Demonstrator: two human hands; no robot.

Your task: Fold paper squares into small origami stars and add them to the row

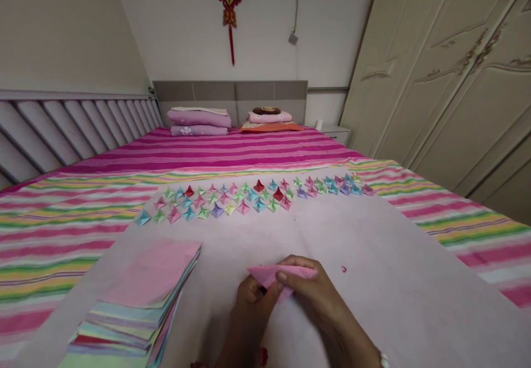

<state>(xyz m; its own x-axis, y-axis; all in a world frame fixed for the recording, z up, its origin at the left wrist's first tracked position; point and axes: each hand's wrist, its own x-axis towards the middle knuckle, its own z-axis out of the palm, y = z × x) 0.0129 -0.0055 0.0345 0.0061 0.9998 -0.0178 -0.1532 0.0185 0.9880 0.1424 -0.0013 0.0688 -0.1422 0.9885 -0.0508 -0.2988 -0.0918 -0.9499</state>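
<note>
A pink sheet of origami paper (265, 273), folded into a triangle-like shape with its long edge up, is held between both hands. My left hand (255, 296) grips its left part, thumb pressed on the front. My right hand (313, 285) pinches the right part, its thumb near the middle and fingers behind. Both hands are closed on the paper, just above the pale board (357, 312). To their left lies a stack of coloured paper sheets (153, 274), a pink one on top.
Rows of small folded paper boats (259, 204) in many colours stand along the board's far side. A small red scrap (344, 269) lies right of my hands. The board rests on a striped bed (477, 246). Folded bedding (199, 119) is piled at the headboard; a wardrobe (448, 80) stands right.
</note>
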